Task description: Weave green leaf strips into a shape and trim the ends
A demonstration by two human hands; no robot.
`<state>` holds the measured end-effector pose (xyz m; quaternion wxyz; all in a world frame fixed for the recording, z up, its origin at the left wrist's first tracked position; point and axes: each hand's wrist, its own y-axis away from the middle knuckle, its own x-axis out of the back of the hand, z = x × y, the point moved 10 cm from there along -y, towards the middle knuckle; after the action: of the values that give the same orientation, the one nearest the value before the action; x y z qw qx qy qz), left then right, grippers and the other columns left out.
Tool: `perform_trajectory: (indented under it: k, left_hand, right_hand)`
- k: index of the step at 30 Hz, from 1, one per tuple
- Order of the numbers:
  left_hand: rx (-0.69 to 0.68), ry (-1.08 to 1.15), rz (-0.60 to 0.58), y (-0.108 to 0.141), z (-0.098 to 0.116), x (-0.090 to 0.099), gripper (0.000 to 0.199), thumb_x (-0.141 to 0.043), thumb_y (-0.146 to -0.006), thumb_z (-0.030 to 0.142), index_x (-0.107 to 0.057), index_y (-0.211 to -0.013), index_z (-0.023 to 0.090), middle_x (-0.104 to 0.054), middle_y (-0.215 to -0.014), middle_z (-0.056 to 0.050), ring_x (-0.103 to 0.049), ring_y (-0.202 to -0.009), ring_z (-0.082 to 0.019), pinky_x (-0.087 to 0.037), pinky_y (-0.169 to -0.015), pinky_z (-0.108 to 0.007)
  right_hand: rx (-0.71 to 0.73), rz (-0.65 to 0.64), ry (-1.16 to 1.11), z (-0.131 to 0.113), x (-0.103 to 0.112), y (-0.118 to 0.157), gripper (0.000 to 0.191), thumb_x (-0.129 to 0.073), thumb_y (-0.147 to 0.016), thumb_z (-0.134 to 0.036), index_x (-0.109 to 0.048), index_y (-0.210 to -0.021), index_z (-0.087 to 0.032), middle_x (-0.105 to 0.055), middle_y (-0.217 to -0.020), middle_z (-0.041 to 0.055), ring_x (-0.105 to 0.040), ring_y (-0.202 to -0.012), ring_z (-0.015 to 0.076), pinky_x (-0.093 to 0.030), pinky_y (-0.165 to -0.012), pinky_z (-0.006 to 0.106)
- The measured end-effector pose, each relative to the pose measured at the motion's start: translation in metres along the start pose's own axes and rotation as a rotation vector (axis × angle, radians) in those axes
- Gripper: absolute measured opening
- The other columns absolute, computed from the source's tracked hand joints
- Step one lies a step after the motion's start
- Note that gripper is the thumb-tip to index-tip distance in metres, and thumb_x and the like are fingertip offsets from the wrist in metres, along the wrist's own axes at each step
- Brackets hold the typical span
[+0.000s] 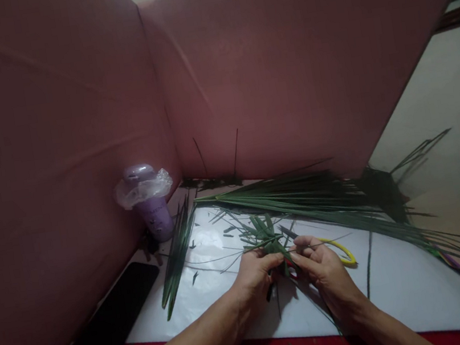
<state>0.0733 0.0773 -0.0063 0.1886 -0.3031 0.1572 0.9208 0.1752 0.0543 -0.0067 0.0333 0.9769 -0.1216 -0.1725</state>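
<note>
A green piece folded from leaf strips (269,238), with several loops and pointed ends, is held up between both hands over the white sheet. My left hand (256,269) pinches its lower left side, thumb on top. My right hand (319,263) closes on a leaf strip at its lower right, and thin strands trail down below that hand. Yellow-handled scissors (348,255) lie behind my right hand, partly covered by it. Something red shows under the folded leaf piece, mostly hidden. Small leaf cuttings (195,278) are scattered on the sheet to the left.
A large palm leaf (285,194) stretches along the back of the white sheet (418,277). A bundle of leaf strips (177,255) lies on the left, beside a purple tumbler (153,212) wrapped in clear plastic. A black flat object (137,287) sits at the left edge. Reddish panels stand behind.
</note>
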Motion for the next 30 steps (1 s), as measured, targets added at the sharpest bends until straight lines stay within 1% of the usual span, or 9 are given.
perform_trajectory:
  k: [4, 8, 13, 17, 20, 22, 25, 27, 30]
  left_hand:
    - [-0.013, 0.019, -0.001, 0.001, 0.003, 0.000, 0.021, -0.066, -0.055, 0.008, -0.067, -0.076, 0.007, -0.067, -0.071, -0.009, -0.058, -0.058, -0.013, -0.044, -0.055, -0.023]
    - [-0.033, 0.017, -0.074, 0.002, 0.008, -0.007, 0.026, -0.061, -0.052, 0.003, -0.066, -0.077, 0.008, -0.066, -0.069, -0.008, -0.058, -0.055, -0.013, -0.043, -0.054, -0.024]
    - [0.003, -0.012, 0.020, 0.000, 0.005, 0.006, 0.012, -0.062, -0.054, 0.007, -0.058, -0.064, 0.011, -0.060, -0.059, -0.002, -0.054, -0.048, -0.010, -0.036, -0.045, -0.021]
    - [0.020, -0.023, 0.067, -0.001, 0.003, 0.012, 0.013, -0.066, -0.054, 0.012, -0.055, -0.062, 0.012, -0.058, -0.057, -0.002, -0.053, -0.048, -0.011, -0.036, -0.046, -0.022]
    - [0.011, -0.026, 0.051, -0.002, 0.004, 0.011, 0.013, -0.067, -0.055, 0.013, -0.058, -0.063, 0.010, -0.059, -0.059, -0.003, -0.053, -0.049, -0.011, -0.036, -0.047, -0.022]
    - [0.005, -0.031, 0.030, -0.001, 0.004, 0.008, 0.012, -0.067, -0.056, 0.013, -0.060, -0.065, 0.009, -0.059, -0.059, -0.003, -0.053, -0.049, -0.010, -0.036, -0.047, -0.022]
    - [0.000, -0.028, 0.005, 0.001, 0.004, 0.004, 0.012, -0.067, -0.056, 0.012, -0.064, -0.068, 0.009, -0.061, -0.061, -0.004, -0.054, -0.051, -0.010, -0.037, -0.049, -0.021]
    - [-0.001, -0.026, -0.006, 0.002, 0.005, 0.002, 0.018, -0.068, -0.056, 0.012, -0.067, -0.074, 0.009, -0.064, -0.068, -0.006, -0.055, -0.053, -0.010, -0.038, -0.051, -0.021]
    - [0.006, -0.023, -0.020, 0.004, 0.005, -0.001, 0.024, -0.069, -0.058, 0.013, -0.068, -0.081, 0.009, -0.067, -0.074, -0.008, -0.057, -0.056, -0.010, -0.039, -0.051, -0.020]
  right_hand:
    - [0.000, -0.014, -0.004, -0.002, -0.001, 0.000, 0.040, -0.075, -0.062, -0.027, -0.049, -0.090, -0.019, -0.058, -0.064, -0.0037, -0.053, -0.050, 0.0101, -0.040, -0.046, 0.020]
    - [0.010, -0.026, -0.025, -0.005, 0.000, -0.003, 0.041, -0.075, -0.063, -0.027, -0.048, -0.093, -0.020, -0.060, -0.063, -0.0032, -0.056, -0.051, 0.0124, -0.042, -0.047, 0.023]
    - [0.027, -0.022, -0.043, -0.006, 0.005, -0.007, 0.046, -0.076, -0.061, -0.027, -0.047, -0.095, -0.020, -0.062, -0.064, -0.0029, -0.057, -0.050, 0.0136, -0.044, -0.048, 0.025]
    - [0.006, -0.040, -0.045, -0.006, 0.000, -0.005, 0.043, -0.075, -0.064, -0.030, -0.048, -0.096, -0.020, -0.063, -0.065, -0.0010, -0.059, -0.052, 0.0152, -0.045, -0.049, 0.026]
    - [-0.045, -0.098, -0.041, -0.005, -0.011, -0.001, 0.035, -0.071, -0.068, -0.035, -0.053, -0.093, -0.017, -0.063, -0.067, 0.0019, -0.060, -0.057, 0.0163, -0.044, -0.050, 0.025]
    - [-0.071, -0.124, -0.037, -0.004, -0.017, 0.002, 0.031, -0.072, -0.068, -0.035, -0.057, -0.087, -0.016, -0.064, -0.066, 0.0030, -0.060, -0.057, 0.0159, -0.044, -0.051, 0.025]
    - [-0.082, -0.118, -0.035, -0.002, -0.018, 0.004, 0.026, -0.074, -0.065, -0.030, -0.060, -0.081, -0.015, -0.065, -0.067, 0.0026, -0.060, -0.059, 0.0147, -0.046, -0.056, 0.024]
    - [-0.089, -0.110, -0.038, 0.000, -0.016, 0.004, 0.024, -0.075, -0.064, -0.029, -0.061, -0.080, -0.015, -0.066, -0.068, 0.0019, -0.061, -0.060, 0.0149, -0.047, -0.058, 0.025]
    - [-0.102, -0.106, -0.039, 0.003, -0.014, 0.003, 0.025, -0.076, -0.063, -0.028, -0.062, -0.079, -0.015, -0.065, -0.066, 0.0016, -0.061, -0.058, 0.0155, -0.047, -0.056, 0.026]
